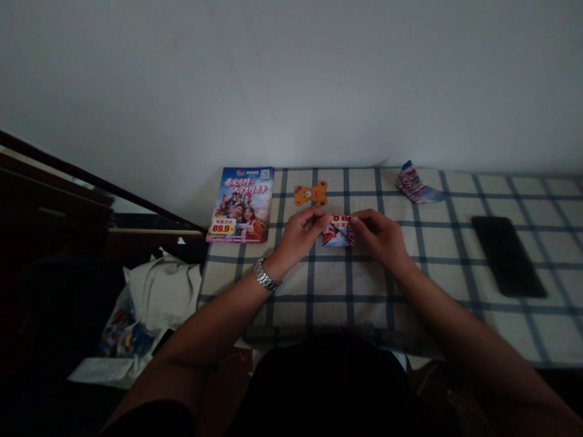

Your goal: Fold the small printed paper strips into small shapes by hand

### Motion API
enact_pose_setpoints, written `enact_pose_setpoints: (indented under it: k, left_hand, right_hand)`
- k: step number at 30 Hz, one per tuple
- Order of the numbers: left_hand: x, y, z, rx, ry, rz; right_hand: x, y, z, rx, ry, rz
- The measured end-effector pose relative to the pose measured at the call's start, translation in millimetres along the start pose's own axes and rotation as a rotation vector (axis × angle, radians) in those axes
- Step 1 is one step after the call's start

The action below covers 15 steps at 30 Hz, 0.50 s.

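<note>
A folded piece of printed paper (339,232) in red, white and blue is pinched between my left hand (300,237) and my right hand (380,240). Its edges lie under my fingertips, and part of it is hidden by them. A metal wristwatch (266,274) circles my left wrist. Just beyond my left hand lies an orange teddy-bear paper cutout (311,193), not touched. Further left is a glossy travel brochure (240,205) with a "89.9" price label.
A checked cloth (346,282) covers the table. On it, a black smartphone (507,257) lies face down or dark at the right, and a crumpled printed leaflet (416,185) sits at the back edge. A white wall rises behind. Soft white fabric (166,291) and plastic packaging lie low at the left.
</note>
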State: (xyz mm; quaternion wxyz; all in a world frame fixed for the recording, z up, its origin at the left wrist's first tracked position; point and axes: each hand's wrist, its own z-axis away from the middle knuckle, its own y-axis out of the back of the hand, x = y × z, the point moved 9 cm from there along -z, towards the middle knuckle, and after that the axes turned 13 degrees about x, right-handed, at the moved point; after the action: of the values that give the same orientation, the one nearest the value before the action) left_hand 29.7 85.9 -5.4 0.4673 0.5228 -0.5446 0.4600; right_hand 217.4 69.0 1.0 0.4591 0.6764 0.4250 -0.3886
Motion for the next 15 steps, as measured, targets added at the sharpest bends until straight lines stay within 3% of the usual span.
enact_pose_setpoints:
  k: [15]
  left_hand:
    - [-1.6,3.0,-1.7,-0.032,-0.075,-0.102]
  right_hand:
    - [-5.8,-4.3,1.7,-0.046,0.034,0.101]
